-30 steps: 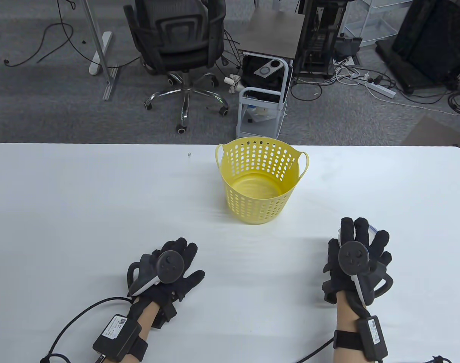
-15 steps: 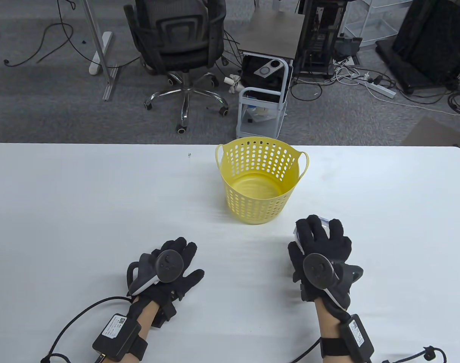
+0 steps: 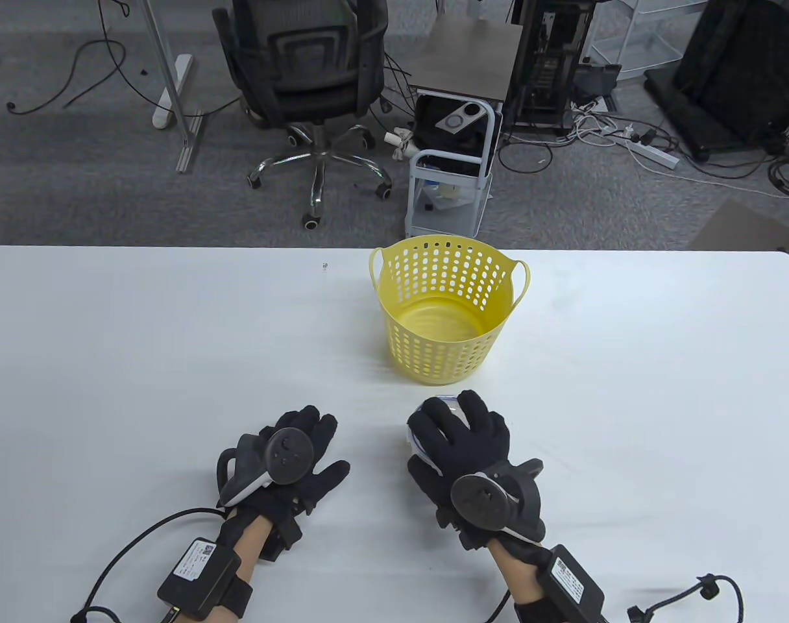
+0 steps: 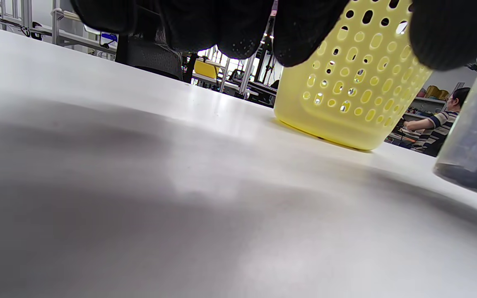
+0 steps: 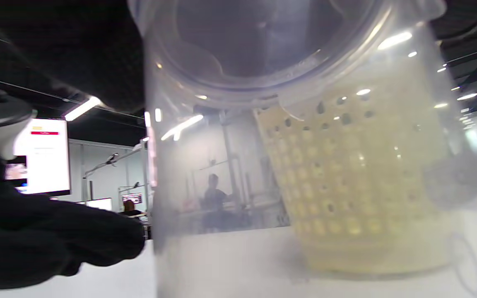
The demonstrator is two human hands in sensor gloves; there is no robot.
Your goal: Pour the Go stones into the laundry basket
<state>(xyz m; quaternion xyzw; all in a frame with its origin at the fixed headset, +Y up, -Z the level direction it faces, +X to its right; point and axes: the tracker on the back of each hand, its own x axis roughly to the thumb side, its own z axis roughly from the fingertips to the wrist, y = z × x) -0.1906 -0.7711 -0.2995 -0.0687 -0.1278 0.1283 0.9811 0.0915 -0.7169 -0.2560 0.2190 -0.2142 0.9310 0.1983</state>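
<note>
The yellow perforated laundry basket (image 3: 448,311) stands upright and empty at the middle of the table; it also shows in the left wrist view (image 4: 346,87). My right hand (image 3: 449,425) grips a clear plastic cup (image 3: 445,403) from above, just in front of the basket. The cup fills the right wrist view (image 5: 288,136), with the basket (image 5: 358,186) blurred behind it. In the left wrist view the cup (image 4: 476,136) has dark Go stones (image 4: 470,178) at its bottom. I cannot tell whether the cup touches the table. My left hand (image 3: 307,448) rests flat and empty on the table.
The white table (image 3: 141,337) spreads wide on both sides of the basket. A tiny speck (image 3: 324,265) lies near the far edge. An office chair (image 3: 303,78) and a small cart (image 3: 449,175) stand on the floor beyond.
My right hand has carried the cup leftward from the right side of the table to just in front of the basket. My left hand has not moved.
</note>
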